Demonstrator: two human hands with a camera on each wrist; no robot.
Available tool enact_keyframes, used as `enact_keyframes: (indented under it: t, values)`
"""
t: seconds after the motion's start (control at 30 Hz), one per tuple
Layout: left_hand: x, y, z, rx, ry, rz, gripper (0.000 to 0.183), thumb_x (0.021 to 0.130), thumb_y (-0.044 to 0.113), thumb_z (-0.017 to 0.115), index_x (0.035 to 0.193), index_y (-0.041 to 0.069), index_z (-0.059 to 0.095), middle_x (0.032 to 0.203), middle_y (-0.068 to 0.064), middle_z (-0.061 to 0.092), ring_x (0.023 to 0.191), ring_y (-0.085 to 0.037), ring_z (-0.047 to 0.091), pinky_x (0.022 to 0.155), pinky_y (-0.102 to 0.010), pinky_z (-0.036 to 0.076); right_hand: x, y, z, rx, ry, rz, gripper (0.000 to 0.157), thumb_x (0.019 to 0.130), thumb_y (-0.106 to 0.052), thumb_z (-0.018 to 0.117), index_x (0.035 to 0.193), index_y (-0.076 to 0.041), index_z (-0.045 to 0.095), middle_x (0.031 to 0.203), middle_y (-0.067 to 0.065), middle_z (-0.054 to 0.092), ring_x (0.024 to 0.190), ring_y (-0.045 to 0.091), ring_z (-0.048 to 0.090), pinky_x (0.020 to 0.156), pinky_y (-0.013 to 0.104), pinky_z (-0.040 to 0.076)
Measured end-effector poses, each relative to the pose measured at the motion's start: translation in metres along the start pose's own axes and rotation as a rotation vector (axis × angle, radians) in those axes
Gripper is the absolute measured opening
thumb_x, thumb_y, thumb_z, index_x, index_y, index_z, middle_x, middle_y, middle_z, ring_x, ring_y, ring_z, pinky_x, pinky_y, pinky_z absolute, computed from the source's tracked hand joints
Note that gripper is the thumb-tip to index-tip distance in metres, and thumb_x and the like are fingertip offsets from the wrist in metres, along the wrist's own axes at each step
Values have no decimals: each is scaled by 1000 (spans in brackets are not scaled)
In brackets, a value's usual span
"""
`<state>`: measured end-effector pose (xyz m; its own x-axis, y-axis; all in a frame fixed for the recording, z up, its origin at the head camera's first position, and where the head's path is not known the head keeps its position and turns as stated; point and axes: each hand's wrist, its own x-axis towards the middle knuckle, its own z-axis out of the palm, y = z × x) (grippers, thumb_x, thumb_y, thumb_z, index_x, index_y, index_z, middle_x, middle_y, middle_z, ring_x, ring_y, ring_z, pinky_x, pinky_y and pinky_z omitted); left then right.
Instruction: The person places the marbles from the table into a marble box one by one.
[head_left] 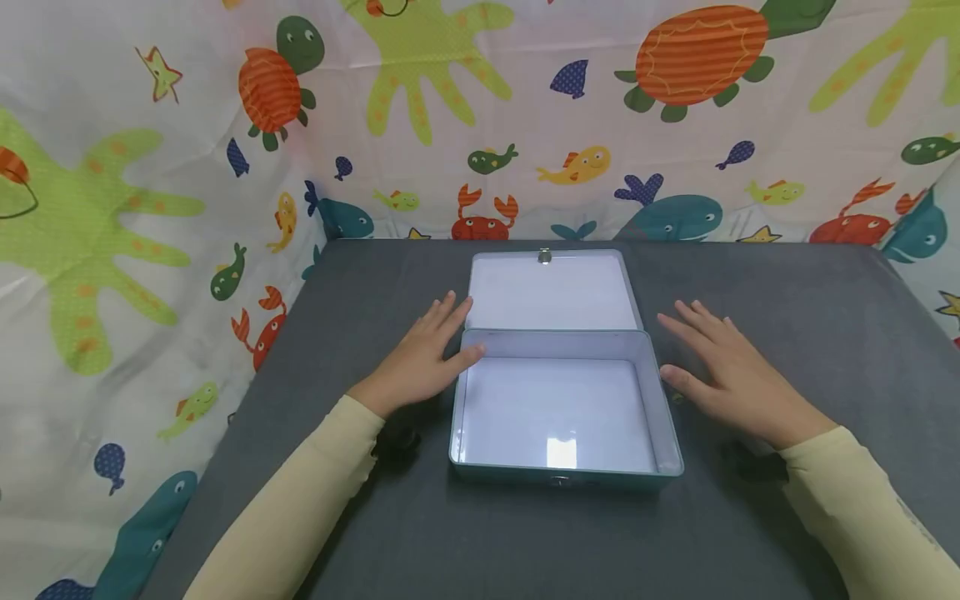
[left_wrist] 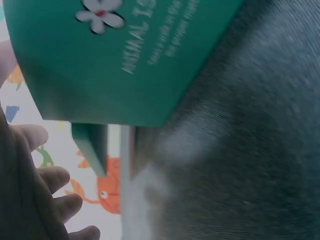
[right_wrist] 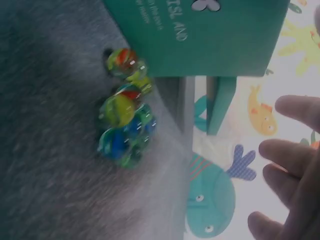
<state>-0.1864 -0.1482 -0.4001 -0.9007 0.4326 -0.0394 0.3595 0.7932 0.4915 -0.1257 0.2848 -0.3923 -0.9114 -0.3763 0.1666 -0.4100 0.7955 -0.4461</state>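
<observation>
A green tin box [head_left: 551, 477] with a white inside stands with its hinged lid [head_left: 555, 292] laid back, and nothing shows inside it. At its left side is my left hand [head_left: 422, 354], fingers extended, the thumb over the rim; whether it touches cannot be told. Beyond the right side, my right hand [head_left: 731, 379] hovers with spread fingers, apart from the box. Several colourful glass marbles [right_wrist: 120, 111] lie clustered on the cloth beside the box in the right wrist view; the right hand mostly hides them in the head view. White lettering and a flower mark the box's green side [left_wrist: 100, 75].
Dark grey cloth covers the table [head_left: 555, 542]. Behind and to the left hangs a white curtain [head_left: 420, 175] printed with sea animals. A small clasp [head_left: 544, 257] sits on the lid's far edge. Dark wrist-worn objects show under both wrists.
</observation>
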Motion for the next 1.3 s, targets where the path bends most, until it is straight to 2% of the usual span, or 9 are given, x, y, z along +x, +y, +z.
enact_keyframes:
  t: [0.13, 0.3, 0.4, 0.5, 0.63, 0.77, 0.97, 1.2, 1.3]
  values:
    - [3, -8, 3, -91, -20, -34, 82, 102, 74, 39, 170, 37, 11, 178, -3, 6, 162, -36, 6, 119, -75, 16, -8, 6, 1, 55, 21, 25, 70, 100, -33, 70, 161, -12, 44, 169, 19, 33, 160, 39, 17, 127, 62, 10]
    - [5, -19, 13, -170, -17, -30, 79, 103, 75, 33, 169, 41, 8, 177, 1, 11, 162, -32, 13, 124, -67, 12, -15, 13, 2, 48, 42, 68, 68, 97, -34, 75, 156, -10, 50, 160, 22, 45, 151, 45, 33, 112, 75, 30]
    - [7, -25, 19, -194, -15, -11, 74, 105, 72, 31, 168, 42, 8, 176, 7, 13, 162, -26, 15, 127, -62, 11, -18, 17, 4, 22, 82, 70, 61, 94, -31, 80, 146, -6, 59, 148, 24, 56, 138, 46, 46, 102, 75, 40]
    - [8, -28, 22, -227, -11, 2, 71, 106, 69, 33, 168, 41, 12, 175, 10, 17, 162, -24, 17, 127, -60, 13, -20, 21, 7, -11, 116, 55, 48, 92, -24, 82, 133, -3, 68, 133, 22, 65, 125, 44, 56, 95, 71, 46]
    - [7, -30, 23, -266, -9, 2, 67, 107, 67, 34, 168, 43, 18, 172, 7, 26, 160, -24, 22, 127, -59, 10, -19, 27, 11, -72, 105, 28, 34, 88, -13, 83, 119, -1, 75, 112, 15, 72, 105, 35, 65, 85, 62, 54]
    - [8, -31, 26, -286, -13, -17, 66, 106, 69, 34, 167, 46, 18, 171, 6, 29, 160, -29, 22, 127, -61, 5, -21, 30, 14, -94, 38, 53, 28, 88, -12, 82, 113, -4, 77, 102, 6, 72, 91, 23, 66, 76, 50, 57]
    - [8, -30, 28, -300, 7, -42, 66, 105, 70, 34, 166, 49, 18, 171, 7, 28, 160, -32, 22, 127, -60, 1, -21, 33, 12, -64, -71, 118, 27, 92, -20, 80, 115, -5, 76, 100, 2, 72, 86, 17, 62, 73, 41, 55]
    - [7, -29, 30, -309, 20, -37, 67, 106, 69, 35, 167, 46, 20, 171, 7, 29, 160, -28, 23, 127, -59, 0, -20, 35, 12, -21, -125, 211, 22, 92, -23, 80, 105, -7, 71, 90, 0, 70, 78, 15, 61, 67, 36, 53]
    - [7, -29, 31, -308, 26, -35, 66, 106, 68, 34, 167, 45, 20, 171, 7, 29, 160, -28, 23, 127, -59, 0, -21, 35, 12, -19, -135, 210, 19, 92, -22, 80, 99, -7, 70, 83, -2, 66, 73, 14, 58, 63, 33, 50]
